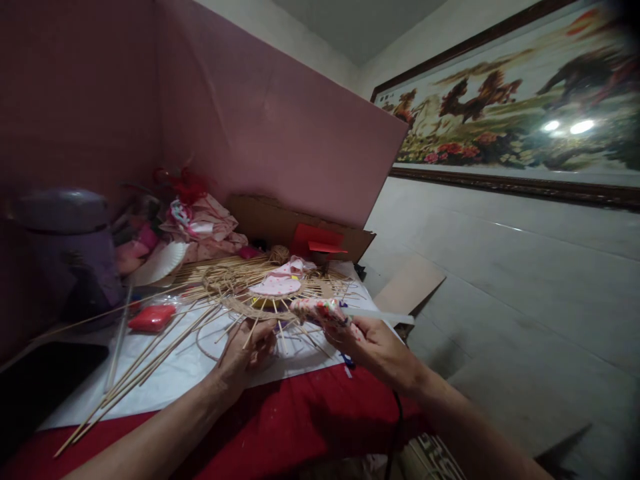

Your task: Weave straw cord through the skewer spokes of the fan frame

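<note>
My left hand pinches the near edge of a round craft piece of thin sticks and twine, whose stick ends fan out toward me. White cloth with small pink dots shows at the piece's far side. My right hand is wrapped round a hot glue gun in a flower-patterned covering. A translucent glue stick juts from its back, and a dark cord hangs below. The gun's tip points left, close to the twine rim; whether it touches cannot be made out.
Long thin sticks lie across the white sheet on the left. Near them are a red packet, a dark phone-like slab and a purple flask. Pink cloth, a twine ball and cardboard stand behind.
</note>
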{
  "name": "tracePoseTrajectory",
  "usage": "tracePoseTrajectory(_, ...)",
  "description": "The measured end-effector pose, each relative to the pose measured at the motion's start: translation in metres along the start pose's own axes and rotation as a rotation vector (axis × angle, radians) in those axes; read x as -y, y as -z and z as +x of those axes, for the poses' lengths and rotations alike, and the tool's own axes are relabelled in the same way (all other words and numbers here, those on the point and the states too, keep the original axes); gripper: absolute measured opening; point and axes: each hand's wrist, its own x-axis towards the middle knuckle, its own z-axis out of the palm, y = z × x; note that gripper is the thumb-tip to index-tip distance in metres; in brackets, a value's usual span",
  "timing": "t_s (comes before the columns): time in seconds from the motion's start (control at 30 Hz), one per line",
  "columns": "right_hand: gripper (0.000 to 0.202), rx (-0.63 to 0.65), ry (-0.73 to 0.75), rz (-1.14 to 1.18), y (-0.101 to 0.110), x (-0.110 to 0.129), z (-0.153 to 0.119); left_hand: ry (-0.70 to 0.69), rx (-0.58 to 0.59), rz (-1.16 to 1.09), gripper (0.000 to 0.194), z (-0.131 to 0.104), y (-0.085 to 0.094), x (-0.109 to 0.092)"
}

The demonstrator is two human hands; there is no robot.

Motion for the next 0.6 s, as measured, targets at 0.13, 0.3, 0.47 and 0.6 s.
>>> tracePoseTrajectory(0.13,0.04,0.052,0.064,-0.108,0.005,0.013,0.02,0.0,-0.003,0.001,0.027,0.002,0.001,0.002)
tracePoseTrajectory(0.3,0.041,0.173,0.057,-0.199,0.013,0.022,0.032,0.021,0.03,-0.008,0.031,0.003,0.0,0.002)
tracePoseTrajectory(0.47,0.043,0.248,0.059,-0.197,0.016,0.024,0.039,0.037,0.028,-0.058,0.033,0.002,-0.001,0.0)
tracePoseTrajectory(0.6,0.042,0.244,0.037,-0.211,0.015,0.024,0.042,0.039,0.037,-0.06,0.032,0.002,-0.001,0.0)
